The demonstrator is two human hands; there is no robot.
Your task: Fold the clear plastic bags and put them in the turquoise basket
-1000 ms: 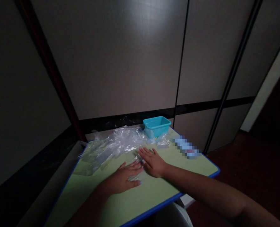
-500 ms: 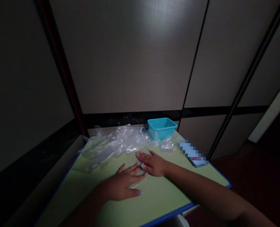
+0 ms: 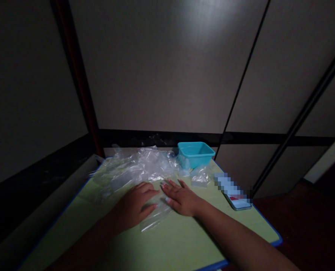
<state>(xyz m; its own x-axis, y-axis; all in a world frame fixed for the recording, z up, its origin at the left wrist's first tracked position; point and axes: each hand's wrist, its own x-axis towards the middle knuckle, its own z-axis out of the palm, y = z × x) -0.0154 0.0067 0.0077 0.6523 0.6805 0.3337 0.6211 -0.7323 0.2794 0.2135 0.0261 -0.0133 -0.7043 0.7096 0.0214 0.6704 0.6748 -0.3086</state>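
A clear plastic bag (image 3: 156, 219) lies on the table, between and partly beneath my hands. My right hand (image 3: 184, 198) rests palm down on its right part with the fingers spread. At the bag's left side is my left hand (image 3: 136, 205), thumb and index finger apart and the other fingers bent. No object shows between the left fingers, though their tips are partly hidden. Behind both hands spreads a heap of crumpled clear plastic bags (image 3: 153, 163).
A turquoise plastic basket (image 3: 197, 160) stands at the table's back, with a small clear bag (image 3: 200, 177) in front. A phone (image 3: 237, 199) lies at the right. The green table (image 3: 167, 248) has a blue edge. Dark panelled doors (image 3: 167, 75) rise behind.
My left hand has drawn back to the left, away from my right hand, exposing more of the plastic bag. My right hand stays flat on the bag. The view has shifted slightly.
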